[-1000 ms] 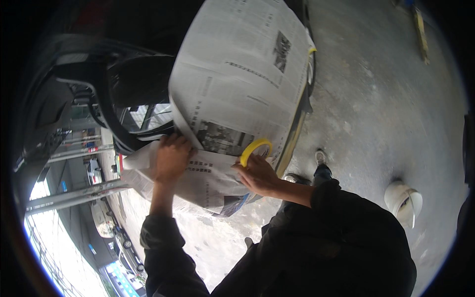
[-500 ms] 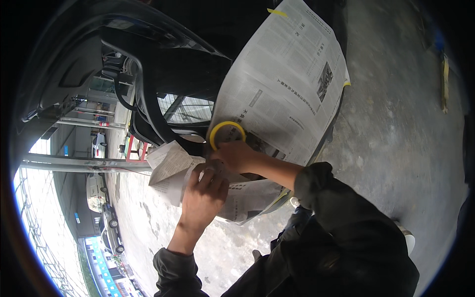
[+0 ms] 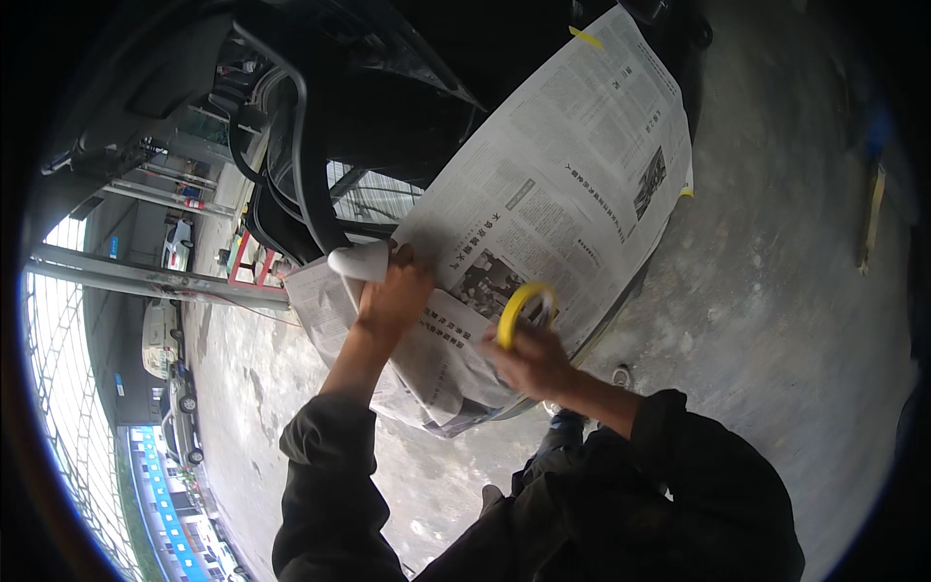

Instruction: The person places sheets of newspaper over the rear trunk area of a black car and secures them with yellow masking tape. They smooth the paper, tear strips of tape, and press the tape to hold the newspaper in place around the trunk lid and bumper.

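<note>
Large sheets of newspaper (image 3: 572, 145) cover a black car panel in front of me. At the paper's left edge, by the car's door opening, my left hand (image 3: 398, 291) has its fingers curled in on the newspaper, beside a folded-up flap (image 3: 361, 260). My right hand (image 3: 533, 361) is closed on a roll of yellow masking tape (image 3: 508, 318), held over the lower part of the paper. Its fingers are slightly smeared by motion. A short strip of yellow tape (image 3: 586, 37) sticks to the far edge of the newspaper.
The open black car body (image 3: 388, 116) fills the upper left. Concrete floor (image 3: 766, 272) spreads to the right, with a yellowish strip (image 3: 870, 218) lying on it. Parked cars (image 3: 179, 412) and a red stand (image 3: 257, 267) are off to the left.
My right hand has moved right and nearer to me with the tape roll, away from my left hand. My left hand has shifted farther up along the newspaper's edge.
</note>
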Motion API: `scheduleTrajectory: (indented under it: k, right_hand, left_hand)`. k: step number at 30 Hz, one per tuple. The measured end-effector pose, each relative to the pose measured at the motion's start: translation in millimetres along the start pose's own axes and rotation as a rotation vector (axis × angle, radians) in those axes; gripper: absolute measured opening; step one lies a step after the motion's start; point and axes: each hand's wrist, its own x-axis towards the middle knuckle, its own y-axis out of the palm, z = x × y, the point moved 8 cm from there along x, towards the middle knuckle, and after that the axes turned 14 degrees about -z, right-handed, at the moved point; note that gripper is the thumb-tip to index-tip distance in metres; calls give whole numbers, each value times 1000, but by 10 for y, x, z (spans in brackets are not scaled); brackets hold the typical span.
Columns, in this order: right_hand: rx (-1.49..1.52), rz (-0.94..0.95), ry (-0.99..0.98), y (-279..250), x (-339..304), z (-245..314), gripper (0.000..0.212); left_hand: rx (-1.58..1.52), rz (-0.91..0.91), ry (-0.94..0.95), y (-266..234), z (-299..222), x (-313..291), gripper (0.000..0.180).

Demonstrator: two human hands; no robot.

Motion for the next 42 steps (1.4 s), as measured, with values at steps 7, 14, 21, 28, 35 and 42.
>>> scheduleTrajectory:
  k: [7,14,21,28,35,42]
  right_hand:
    - [-345,302,-117,428,-453,-14,42]
    - [-218,439,-83,485,-489,-68,50]
    - [202,274,540,-72,-186,-115,74]
    - [417,294,535,10,-225,-117,81]
    - [379,383,500,142,-290,-142,86]
    - [279,371,511,92,-252,-95,76]
  left_hand:
    - [9,-325,-33,-617,-547,-57,35]
    - [-1033,-483,-1060,129,-757,-787,16]
    - [-1501,-495,-1104,540,-636,-799,26]
    - [-1886,-286,-796,286,-774,-691,42]
    - [-1922,-357,-650,365,-814,-647,25]
    - [-1929,-361,-708,399,-801,-615,10]
